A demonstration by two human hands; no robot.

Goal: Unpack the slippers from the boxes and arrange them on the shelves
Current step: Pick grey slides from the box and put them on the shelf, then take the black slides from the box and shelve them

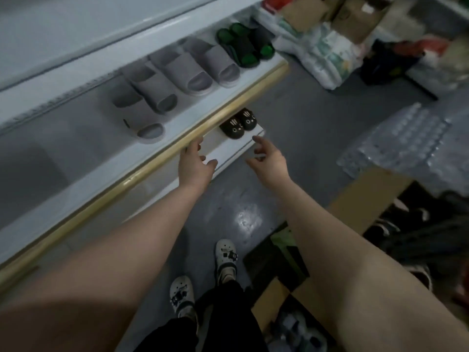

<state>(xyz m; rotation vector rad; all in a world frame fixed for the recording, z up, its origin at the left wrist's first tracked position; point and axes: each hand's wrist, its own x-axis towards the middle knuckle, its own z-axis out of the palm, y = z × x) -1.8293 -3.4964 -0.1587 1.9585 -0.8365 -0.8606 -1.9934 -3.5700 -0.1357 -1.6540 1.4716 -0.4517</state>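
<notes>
A pair of small black slippers (238, 123) with animal faces stands at the right end of the lower white shelf (228, 151), toes outward. My left hand (195, 163) hovers over that shelf just left of the pair, fingers loosely spread, holding nothing. Also empty, my right hand (269, 158) is stretched toward the shelf's front edge, just right of and below the slippers. On the upper shelf (83, 138) lie several grey slides (175, 80) in a row, and a black and green pair (245, 44) at its right end.
An open cardboard box (360, 201) with dark footwear stands on the grey floor at right, another box (281, 301) near my feet. Clear plastic wrap (406, 141) lies over the boxes. Bags and cartons (330, 41) pile up at the far end of the aisle.
</notes>
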